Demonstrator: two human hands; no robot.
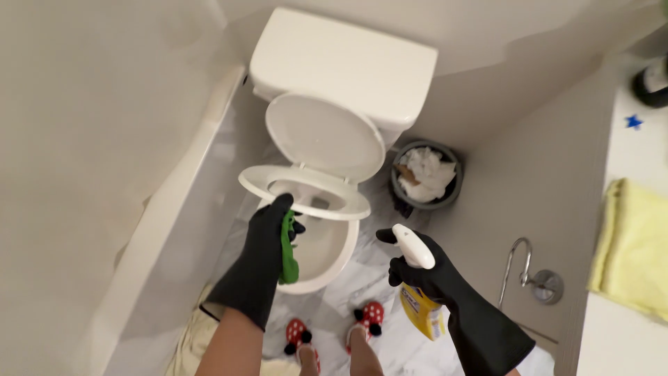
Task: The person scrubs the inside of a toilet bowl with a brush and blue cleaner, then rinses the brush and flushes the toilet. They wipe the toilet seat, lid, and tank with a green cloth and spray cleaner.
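Left hand point(268, 254) clamped on green cloth point(288, 249) at toilet point(327, 240) rim, right hand point(426, 273) gripping spray bottle point(419, 292), bin point(426, 175) of crumpled paper right of toilet

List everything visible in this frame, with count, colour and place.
toilet: one, white, centre, lid up against the tank
toilet seat: one, white, half raised over the bowl
cloth: one, green, at the seat's front edge, in the left hand
spray bottle: one, yellow with white trigger head, right of the bowl, in the right hand
waste bin: one, grey, right of the tank, filled with white paper
towel: one, pale yellow, on the counter at far right
wall hook: one, metal, on the right wall
slippers: two, red with white dots, on the person's feet, bottom centre
left hand: black glove, grip on cloth
right hand: black glove, grip on spray bottle
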